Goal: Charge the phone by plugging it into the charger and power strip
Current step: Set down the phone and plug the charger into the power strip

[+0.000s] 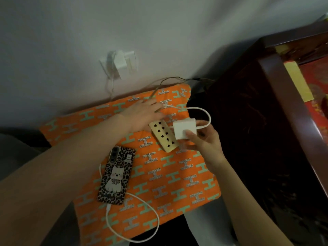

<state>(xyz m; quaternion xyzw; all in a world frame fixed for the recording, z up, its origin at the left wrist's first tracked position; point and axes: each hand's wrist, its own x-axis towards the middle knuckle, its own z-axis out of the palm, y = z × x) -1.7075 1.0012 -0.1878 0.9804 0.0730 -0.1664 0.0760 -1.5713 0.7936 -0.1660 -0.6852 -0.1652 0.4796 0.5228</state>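
Observation:
A cream power strip (pixel 164 136) with several black sockets lies on an orange patterned cloth (pixel 165 176). My left hand (pixel 142 115) rests flat on the strip's far end, holding it down. My right hand (pixel 204 141) grips a white square charger (pixel 183 129) just right of the strip, close above its sockets. A white cable (pixel 154 219) leaves the charger, loops over the cloth and enters the bottom of the phone (pixel 117 174), which lies face down in a leopard-print case with a white dog.
A wall outlet (pixel 122 62) with a white adapter plugged in sits above the cloth. Thin wires (pixel 170 80) run along the wall. A dark wooden bed frame (pixel 276 96) stands at the right, with a dark gap beside the cloth.

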